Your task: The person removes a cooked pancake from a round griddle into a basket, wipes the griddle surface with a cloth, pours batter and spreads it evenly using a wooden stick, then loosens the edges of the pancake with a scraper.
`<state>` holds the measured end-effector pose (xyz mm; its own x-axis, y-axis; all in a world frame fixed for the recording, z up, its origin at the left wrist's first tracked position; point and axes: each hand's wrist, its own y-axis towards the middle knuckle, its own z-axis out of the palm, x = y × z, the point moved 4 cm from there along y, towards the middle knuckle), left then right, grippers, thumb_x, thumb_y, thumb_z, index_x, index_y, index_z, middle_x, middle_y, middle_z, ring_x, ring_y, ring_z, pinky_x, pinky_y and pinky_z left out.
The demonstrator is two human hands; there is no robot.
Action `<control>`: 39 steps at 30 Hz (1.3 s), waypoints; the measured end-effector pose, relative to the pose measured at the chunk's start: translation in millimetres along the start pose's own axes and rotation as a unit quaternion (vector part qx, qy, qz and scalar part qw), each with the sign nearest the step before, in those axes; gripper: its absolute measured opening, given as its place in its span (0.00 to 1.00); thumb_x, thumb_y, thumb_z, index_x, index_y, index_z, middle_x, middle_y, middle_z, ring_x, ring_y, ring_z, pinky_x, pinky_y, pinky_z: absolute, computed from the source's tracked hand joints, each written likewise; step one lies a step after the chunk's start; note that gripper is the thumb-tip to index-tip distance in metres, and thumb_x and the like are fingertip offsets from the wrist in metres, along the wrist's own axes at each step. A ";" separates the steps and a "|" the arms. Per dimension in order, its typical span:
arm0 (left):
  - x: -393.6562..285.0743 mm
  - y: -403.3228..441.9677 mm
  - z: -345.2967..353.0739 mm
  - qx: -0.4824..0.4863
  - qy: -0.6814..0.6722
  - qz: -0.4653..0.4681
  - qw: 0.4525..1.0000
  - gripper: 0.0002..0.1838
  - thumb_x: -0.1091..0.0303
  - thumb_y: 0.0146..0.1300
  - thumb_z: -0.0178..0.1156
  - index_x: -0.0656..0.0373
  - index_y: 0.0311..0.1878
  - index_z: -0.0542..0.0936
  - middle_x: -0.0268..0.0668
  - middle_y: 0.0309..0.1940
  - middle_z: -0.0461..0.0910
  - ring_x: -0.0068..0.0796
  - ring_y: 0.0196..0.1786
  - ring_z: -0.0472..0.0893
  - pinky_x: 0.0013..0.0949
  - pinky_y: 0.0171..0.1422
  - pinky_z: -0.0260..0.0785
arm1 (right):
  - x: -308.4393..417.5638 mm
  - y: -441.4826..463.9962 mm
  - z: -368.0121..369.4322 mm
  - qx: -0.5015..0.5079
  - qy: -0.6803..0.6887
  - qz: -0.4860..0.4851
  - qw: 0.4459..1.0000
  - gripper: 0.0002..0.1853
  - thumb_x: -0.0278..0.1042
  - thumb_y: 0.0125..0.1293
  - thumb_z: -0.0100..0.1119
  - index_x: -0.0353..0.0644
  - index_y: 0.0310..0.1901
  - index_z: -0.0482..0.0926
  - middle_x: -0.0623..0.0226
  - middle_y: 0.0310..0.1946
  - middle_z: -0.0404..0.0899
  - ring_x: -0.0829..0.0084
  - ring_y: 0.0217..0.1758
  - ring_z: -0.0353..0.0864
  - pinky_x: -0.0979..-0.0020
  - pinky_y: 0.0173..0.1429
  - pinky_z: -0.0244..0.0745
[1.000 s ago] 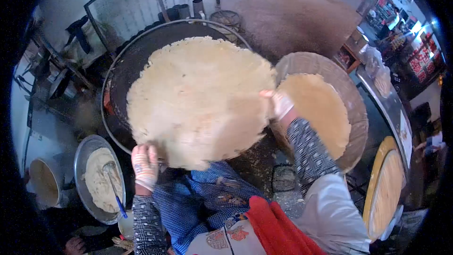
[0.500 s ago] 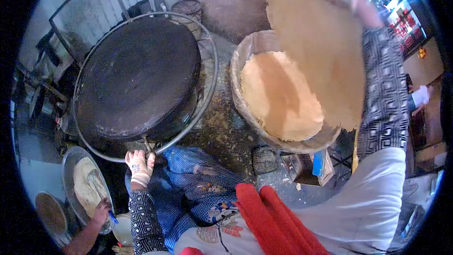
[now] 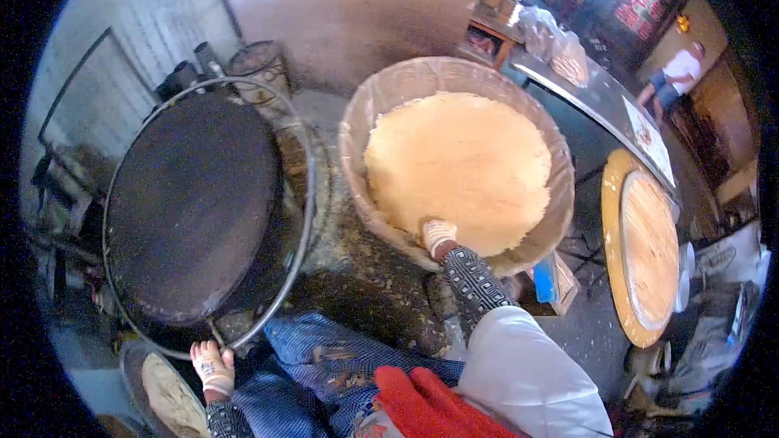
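My left hand [image 3: 214,367], in a pale glove, is closed on the metal ring [image 3: 306,219] around a large round black griddle [image 3: 195,207]. The griddle's dark surface is bare. To its right stands a deep round basket [image 3: 361,195] with a plastic-like lining. Inside it lies a wide, thin, tan pancake [image 3: 462,166], nearly flat and ragged at the rim. My right hand [image 3: 439,235], also gloved, is at the pancake's near edge, its fingers curled in and partly hidden.
A basin of pale batter [image 3: 172,397] stands below the griddle. At right are a round wooden board [image 3: 652,251] and a long table [image 3: 560,85] with plastic bags [image 3: 568,57]. A person [image 3: 680,73] is in the far background. A bucket [image 3: 261,69] stands behind the griddle.
My right hand has come down and toward me, and the raised pancake now lies in the basket. My left hand stays on the ring. The view has turned right; the hand at the batter basin is out of view.
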<state>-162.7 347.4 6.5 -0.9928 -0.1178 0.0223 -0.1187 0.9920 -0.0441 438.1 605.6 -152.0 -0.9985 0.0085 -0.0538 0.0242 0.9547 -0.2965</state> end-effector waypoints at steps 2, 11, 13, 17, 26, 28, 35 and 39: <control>3.5 -1.5 -0.7 -0.002 0.010 -0.006 1.000 0.20 0.56 0.56 0.57 0.64 0.43 0.73 0.52 0.44 0.74 0.57 0.54 0.71 0.57 0.71 0.55 | 1.7 -6.2 -1.5 -0.032 0.014 -0.036 0.999 0.14 0.38 0.63 0.50 0.48 0.29 0.86 0.66 0.31 0.87 0.63 0.36 0.87 0.59 0.36 0.82; -10.6 10.0 -22.8 0.080 0.107 0.031 0.991 0.23 0.48 0.65 0.53 0.61 0.46 0.79 0.50 0.41 0.82 0.54 0.47 0.80 0.52 0.53 0.72 | 8.9 -14.4 -28.0 0.004 0.200 0.034 0.979 0.21 0.52 0.70 0.52 0.42 0.42 0.84 0.57 0.44 0.86 0.54 0.48 0.85 0.56 0.54 0.78; -22.1 15.4 -19.9 0.104 0.098 -0.002 0.990 0.23 0.49 0.65 0.55 0.61 0.48 0.79 0.49 0.42 0.82 0.54 0.48 0.80 0.51 0.54 0.72 | 7.5 -55.3 -74.3 -0.127 0.267 0.018 0.955 0.19 0.51 0.68 0.55 0.42 0.37 0.83 0.57 0.37 0.85 0.53 0.41 0.85 0.55 0.45 0.79; -58.8 19.6 1.7 0.082 0.015 -0.080 0.993 0.20 0.57 0.68 0.52 0.66 0.50 0.77 0.56 0.42 0.80 0.59 0.48 0.77 0.54 0.57 0.67 | -4.2 -170.3 -111.0 -0.328 0.397 -0.126 0.848 0.17 0.48 0.67 0.57 0.43 0.30 0.78 0.55 0.25 0.80 0.50 0.30 0.81 0.54 0.33 0.77; -335.8 73.4 -58.4 -0.003 -0.285 0.112 0.952 0.24 0.55 0.74 0.54 0.65 0.62 0.74 0.45 0.46 0.77 0.38 0.49 0.77 0.36 0.53 0.73 | -39.8 -301.6 176.2 0.294 0.307 0.031 0.905 0.25 0.51 0.68 0.49 0.41 0.57 0.74 0.47 0.45 0.83 0.44 0.48 0.82 0.47 0.53 0.76; -403.0 28.8 -79.8 0.169 -0.415 0.110 0.887 0.19 0.62 0.70 0.60 0.62 0.59 0.77 0.45 0.49 0.80 0.44 0.51 0.79 0.40 0.60 0.71 | -70.2 -302.3 318.4 0.152 0.343 0.036 0.926 0.24 0.52 0.67 0.49 0.42 0.56 0.75 0.50 0.45 0.83 0.47 0.49 0.81 0.51 0.52 0.77; -253.6 -1.1 -54.4 0.026 -0.269 -0.052 0.961 0.17 0.60 0.74 0.56 0.65 0.52 0.80 0.42 0.40 0.84 0.32 0.42 0.79 0.36 0.51 0.73 | -155.2 -195.8 288.8 0.126 0.332 0.128 0.926 0.24 0.50 0.65 0.52 0.42 0.56 0.75 0.51 0.46 0.82 0.48 0.51 0.80 0.52 0.53 0.76; -140.7 -65.7 -89.4 0.029 -0.153 -0.262 0.952 0.23 0.53 0.75 0.52 0.67 0.56 0.77 0.45 0.48 0.82 0.29 0.49 0.76 0.35 0.57 0.69 | -170.7 -147.9 303.9 0.158 0.281 0.130 0.938 0.25 0.48 0.64 0.54 0.42 0.57 0.75 0.51 0.48 0.81 0.48 0.52 0.79 0.52 0.54 0.75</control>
<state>-13.7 302.9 95.6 -0.7538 -0.6135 -0.2354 -0.5919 0.7895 -0.1624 619.8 372.6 -388.8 -0.8228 0.4691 0.3210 0.1952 0.7636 -0.6155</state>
